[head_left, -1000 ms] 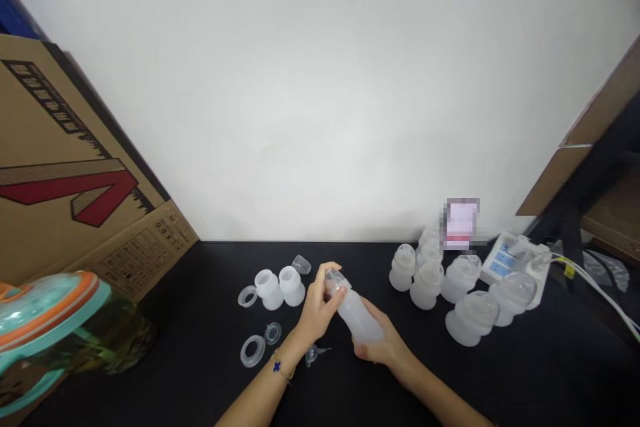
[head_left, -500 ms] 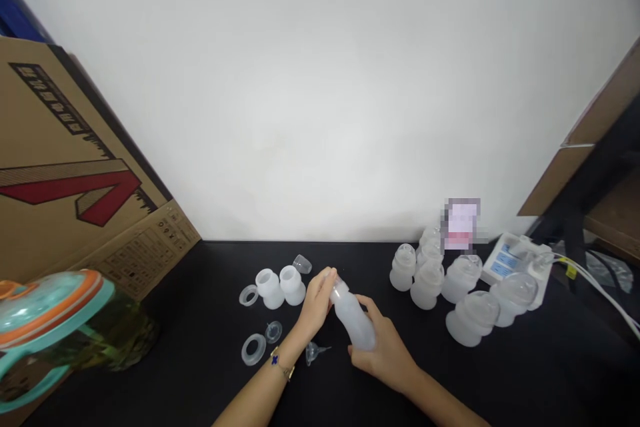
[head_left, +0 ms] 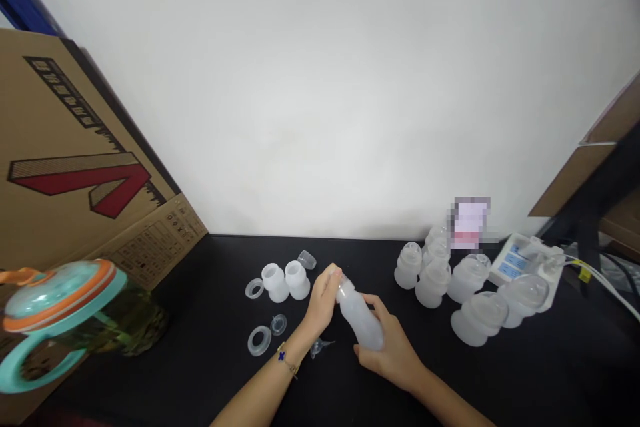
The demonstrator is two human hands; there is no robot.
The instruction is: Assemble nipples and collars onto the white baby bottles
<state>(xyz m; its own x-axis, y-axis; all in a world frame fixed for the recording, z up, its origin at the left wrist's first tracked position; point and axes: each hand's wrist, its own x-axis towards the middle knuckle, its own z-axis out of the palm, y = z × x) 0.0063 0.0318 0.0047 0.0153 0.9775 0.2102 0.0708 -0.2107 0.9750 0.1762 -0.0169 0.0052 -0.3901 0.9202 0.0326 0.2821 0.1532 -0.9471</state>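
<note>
A frosted white baby bottle [head_left: 361, 321] is held tilted above the black table, its top toward the upper left. My right hand [head_left: 393, 352] wraps around the bottle's lower body. At the clear upper end, my left hand [head_left: 323, 299] is closed with its fingers pinched on the collar; the fingers partly hide the tip. Just below my left hand lies a clear silicone nipple [head_left: 320, 347] on its side. Left of it are a translucent ring [head_left: 259, 341] and another nipple [head_left: 279, 325]. Two open white bottles [head_left: 275, 283] stand behind, beside a second ring [head_left: 255, 289] and a clear cap [head_left: 307, 259].
Several capped bottles [head_left: 433, 282] stand at the right. Behind them is a white power strip [head_left: 515, 257] with cables. At the left are a teal-and-orange lidded jug [head_left: 75, 307] and a large cardboard box [head_left: 60, 140]. A white wall [head_left: 320, 93] borders the table's back.
The whole view has shifted, so things appear slightly farther right. Both hands keep their hold on the bottle, with little visible change in its tilt.
</note>
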